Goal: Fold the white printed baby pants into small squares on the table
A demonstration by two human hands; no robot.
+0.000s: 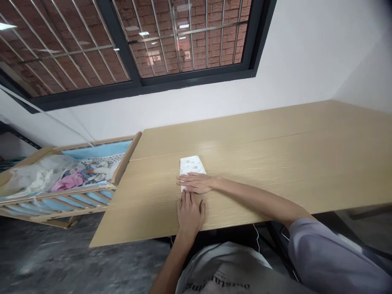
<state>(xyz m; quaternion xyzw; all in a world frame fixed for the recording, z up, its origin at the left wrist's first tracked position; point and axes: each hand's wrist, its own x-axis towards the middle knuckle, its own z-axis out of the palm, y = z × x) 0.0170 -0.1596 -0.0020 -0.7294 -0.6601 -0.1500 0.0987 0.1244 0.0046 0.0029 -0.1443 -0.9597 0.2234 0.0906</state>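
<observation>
A small folded white cloth (191,164) with a faint printed pattern lies flat on the wooden table (245,151). Across its lower part rests my right hand (197,183), palm down with the fingers stretched out to the left. Just below it, my left hand (190,210) lies flat, its fingertips at the cloth's near edge and its thumb apart. The fingertips of my left hand are close to the underside of my right hand. Part of the cloth is hidden beneath my right hand.
Left of the table stands a wooden crib (122,163) with a blue lining, holding a pink cloth (70,181), other fabrics and a clear plastic bag (49,169). A barred window (190,77) is in the white wall behind. Cables hang below the table's front edge.
</observation>
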